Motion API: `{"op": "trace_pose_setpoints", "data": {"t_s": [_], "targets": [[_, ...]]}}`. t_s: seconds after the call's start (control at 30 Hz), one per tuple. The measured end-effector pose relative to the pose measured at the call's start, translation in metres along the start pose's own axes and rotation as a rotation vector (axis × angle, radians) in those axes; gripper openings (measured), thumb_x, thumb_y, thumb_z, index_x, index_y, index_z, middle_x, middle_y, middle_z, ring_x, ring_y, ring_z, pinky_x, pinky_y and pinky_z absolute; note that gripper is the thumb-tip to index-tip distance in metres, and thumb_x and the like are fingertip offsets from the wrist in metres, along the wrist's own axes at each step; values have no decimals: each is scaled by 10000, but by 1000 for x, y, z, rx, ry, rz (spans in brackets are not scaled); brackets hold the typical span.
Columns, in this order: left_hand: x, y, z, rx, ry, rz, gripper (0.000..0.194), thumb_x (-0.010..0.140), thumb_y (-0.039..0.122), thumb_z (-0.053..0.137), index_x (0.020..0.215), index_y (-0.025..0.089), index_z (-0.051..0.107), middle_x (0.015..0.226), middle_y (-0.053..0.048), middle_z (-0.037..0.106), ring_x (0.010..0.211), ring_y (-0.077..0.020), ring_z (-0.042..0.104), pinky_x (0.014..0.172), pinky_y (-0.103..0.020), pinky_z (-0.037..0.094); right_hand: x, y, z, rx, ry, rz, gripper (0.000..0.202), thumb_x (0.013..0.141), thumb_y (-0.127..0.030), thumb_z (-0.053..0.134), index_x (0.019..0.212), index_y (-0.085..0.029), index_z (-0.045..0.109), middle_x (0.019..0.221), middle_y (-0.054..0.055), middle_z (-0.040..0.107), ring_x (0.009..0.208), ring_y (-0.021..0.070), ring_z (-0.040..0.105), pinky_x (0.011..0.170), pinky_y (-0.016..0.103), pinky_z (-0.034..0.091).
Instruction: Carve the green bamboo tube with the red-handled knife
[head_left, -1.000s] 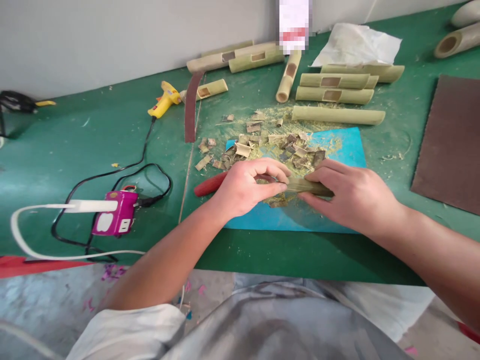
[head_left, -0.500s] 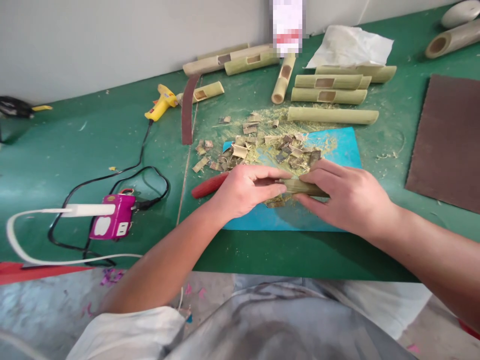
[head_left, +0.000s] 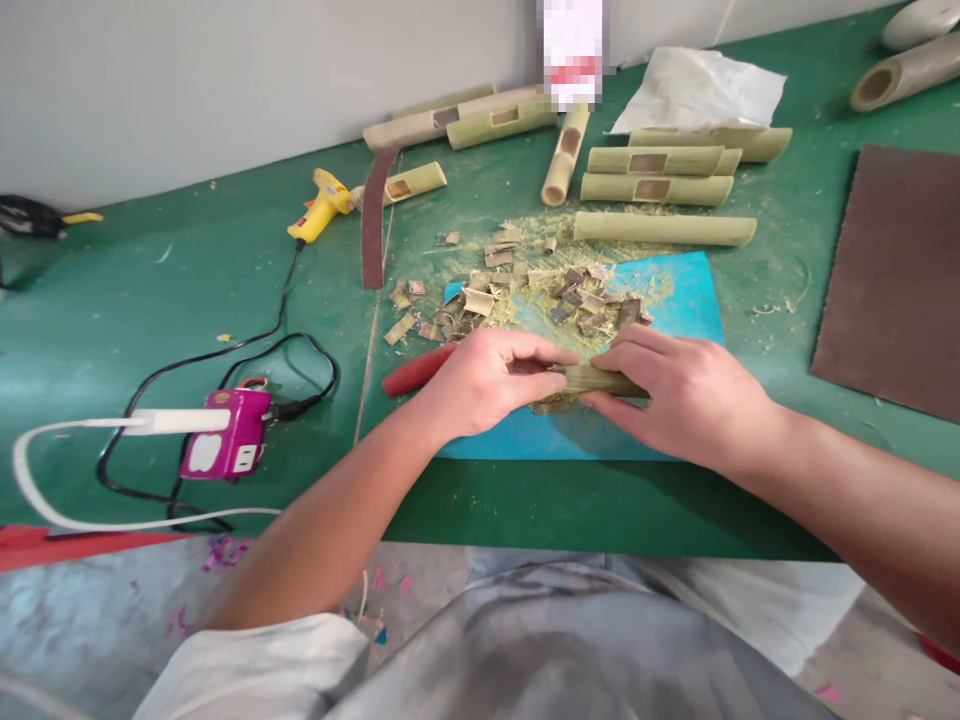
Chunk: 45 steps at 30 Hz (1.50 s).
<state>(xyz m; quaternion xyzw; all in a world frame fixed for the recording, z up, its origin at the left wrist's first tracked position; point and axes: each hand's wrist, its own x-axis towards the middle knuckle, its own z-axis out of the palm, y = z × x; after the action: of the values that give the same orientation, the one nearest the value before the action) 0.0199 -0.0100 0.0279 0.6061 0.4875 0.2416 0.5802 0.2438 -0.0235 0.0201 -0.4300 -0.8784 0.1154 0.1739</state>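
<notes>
Both my hands grip a short greenish bamboo tube (head_left: 596, 380) lying roughly crosswise in front of me. My left hand (head_left: 491, 380) pinches its left end between thumb and fingers. Around the right part, my right hand (head_left: 686, 395) is closed, so that end is hidden under the palm. Beneath the tube is a blue sheet (head_left: 667, 285), strewn with cut bamboo chips (head_left: 480, 302) and yellowish shavings. A red handle (head_left: 418, 370) sticks out by my left wrist; whatever it belongs to is covered by the hand.
Several bamboo tubes, some notched like this one (head_left: 656, 189), lie at the back. A yellow glue gun (head_left: 328, 208) and a brown strip (head_left: 374, 225) lie to the left. Cords run to a purple power adapter (head_left: 229, 430). A brown sheet (head_left: 896, 280) lies right.
My right hand has shifted slightly left along with the bamboo tube, and a little more of the tube's side shows between the hands. Both hands keep their hold.
</notes>
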Motion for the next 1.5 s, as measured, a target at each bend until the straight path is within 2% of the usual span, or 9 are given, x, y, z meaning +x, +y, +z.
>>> {"op": "trace_pose_setpoints", "data": {"t_s": [0.17, 0.37, 0.53, 0.73, 0.93, 1.1, 1.3, 1.43, 1.5], "targets": [[4, -7, 7, -41, 84, 17, 264, 748, 378, 841, 869, 163, 748, 735, -20, 734, 670, -146, 668, 599, -243, 504, -1, 1, 1, -1, 12, 5, 196, 914, -345, 586, 892, -177, 685, 844, 55, 673, 677, 164, 616, 551, 292, 368], [3, 0, 4, -19, 2, 11, 232, 802, 312, 774, 978, 160, 770, 878, -55, 774, 766, -174, 704, 675, -274, 544, 0, 3, -1, 14, -10, 2, 204, 922, -365, 585, 912, -185, 680, 874, 60, 677, 709, 170, 635, 566, 286, 391], [3, -3, 11, 2, 126, 25, 276, 753, 401, 833, 809, 168, 694, 640, 8, 663, 599, -131, 611, 540, -240, 455, 0, 2, -1, 39, -3, 12, 180, 909, -341, 591, 904, -186, 682, 833, 48, 663, 689, 165, 628, 559, 284, 394], [5, 0, 5, -74, -19, 6, 208, 785, 282, 788, 952, 163, 754, 845, -39, 755, 739, -153, 685, 664, -263, 527, 0, 2, -1, 50, -1, 19, 198, 909, -358, 606, 895, -177, 685, 873, 62, 684, 704, 176, 640, 573, 292, 413], [8, -6, 12, -20, 115, 31, 265, 751, 383, 834, 821, 170, 694, 646, 15, 651, 584, -120, 592, 539, -239, 435, 1, 3, 0, 38, 8, 44, 156, 894, -327, 604, 866, -191, 674, 847, 53, 666, 684, 170, 628, 560, 289, 403], [10, -4, 4, -73, -46, -12, 228, 770, 304, 802, 942, 163, 753, 815, -34, 747, 708, -154, 676, 626, -257, 518, 1, 5, 1, 52, -18, 30, 174, 903, -349, 613, 884, -186, 673, 861, 58, 672, 705, 178, 641, 573, 291, 414], [11, -8, 9, -32, 111, 12, 273, 724, 368, 858, 801, 171, 687, 624, 25, 640, 563, -111, 585, 505, -223, 423, 2, 4, 3, 31, 2, 39, 169, 892, -330, 608, 858, -178, 674, 835, 55, 666, 688, 179, 636, 562, 291, 410], [11, -5, 5, -71, -24, -21, 243, 752, 316, 826, 923, 162, 747, 796, -30, 742, 696, -155, 675, 611, -257, 515, 1, 7, 3, 49, -20, 25, 183, 905, -348, 604, 880, -181, 674, 864, 61, 674, 708, 178, 638, 581, 290, 423], [10, -6, 5, -83, -34, -25, 241, 757, 304, 818, 935, 159, 748, 803, -35, 743, 705, -159, 678, 629, -267, 522, 1, 7, 3, 42, -32, 24, 182, 907, -350, 606, 880, -183, 673, 853, 57, 668, 712, 180, 639, 582, 290, 421]]}}
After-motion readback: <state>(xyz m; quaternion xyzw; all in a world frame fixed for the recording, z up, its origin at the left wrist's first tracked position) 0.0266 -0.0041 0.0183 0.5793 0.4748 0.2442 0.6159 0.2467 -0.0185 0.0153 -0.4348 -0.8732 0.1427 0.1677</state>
